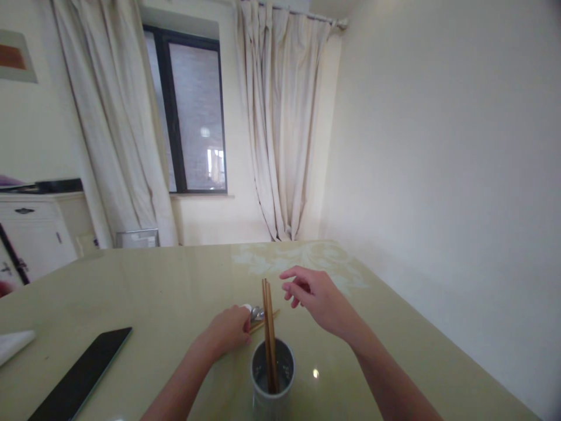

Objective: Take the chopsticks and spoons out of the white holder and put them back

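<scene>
Low in the frame's centre, a metal cup (272, 374) stood on the pale green worktop (175, 292) with a pair of wooden chopsticks (268, 327) upright in it. Just left of them, the left hand (230, 330) was clenched around a spoon (256, 314) and another chopstick (267, 320) lying on the worktop. The right hand (318, 298) hovered to the right, fingers loose, grasping nothing. A dark tablet (83, 371) lay at the lower left.

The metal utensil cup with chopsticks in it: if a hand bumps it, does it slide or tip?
The cup looks narrow and tall, and the chopsticks rise well above its rim, so probably tippy. The glossy table suggests it could also slide easily.
</scene>
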`<action>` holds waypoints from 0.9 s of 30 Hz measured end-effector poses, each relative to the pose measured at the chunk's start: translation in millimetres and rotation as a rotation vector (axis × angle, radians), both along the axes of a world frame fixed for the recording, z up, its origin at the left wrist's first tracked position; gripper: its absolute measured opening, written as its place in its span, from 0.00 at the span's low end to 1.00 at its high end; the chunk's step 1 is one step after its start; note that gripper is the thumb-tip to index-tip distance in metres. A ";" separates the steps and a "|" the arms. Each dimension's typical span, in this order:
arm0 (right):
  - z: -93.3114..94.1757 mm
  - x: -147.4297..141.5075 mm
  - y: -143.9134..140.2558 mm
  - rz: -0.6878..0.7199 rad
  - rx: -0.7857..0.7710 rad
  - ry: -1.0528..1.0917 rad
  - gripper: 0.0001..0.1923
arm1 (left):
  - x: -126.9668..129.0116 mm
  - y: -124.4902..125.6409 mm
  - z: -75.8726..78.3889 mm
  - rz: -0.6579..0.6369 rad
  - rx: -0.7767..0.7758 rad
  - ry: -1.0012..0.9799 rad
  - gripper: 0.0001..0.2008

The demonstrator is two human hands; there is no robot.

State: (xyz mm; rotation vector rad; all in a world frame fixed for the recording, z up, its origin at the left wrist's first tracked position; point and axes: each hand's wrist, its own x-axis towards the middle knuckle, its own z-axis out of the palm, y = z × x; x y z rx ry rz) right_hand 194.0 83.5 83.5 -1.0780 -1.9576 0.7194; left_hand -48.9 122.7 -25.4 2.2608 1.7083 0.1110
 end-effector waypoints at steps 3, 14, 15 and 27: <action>-2.6 1.0 5.7 -0.017 -0.002 -0.051 0.09 | -2.2 -0.1 -3.5 -0.002 -0.007 -0.005 0.08; -69.3 -8.3 37.9 0.061 -0.300 -0.302 0.18 | 4.6 -1.4 7.8 -0.066 0.096 -0.181 0.06; -74.5 -11.8 39.8 0.072 -0.328 -0.268 0.18 | 5.3 -0.5 10.5 -0.056 0.119 -0.243 0.08; -54.5 -4.0 57.6 -0.182 -0.102 0.313 0.19 | 13.9 2.5 19.4 -0.055 0.155 -0.454 0.11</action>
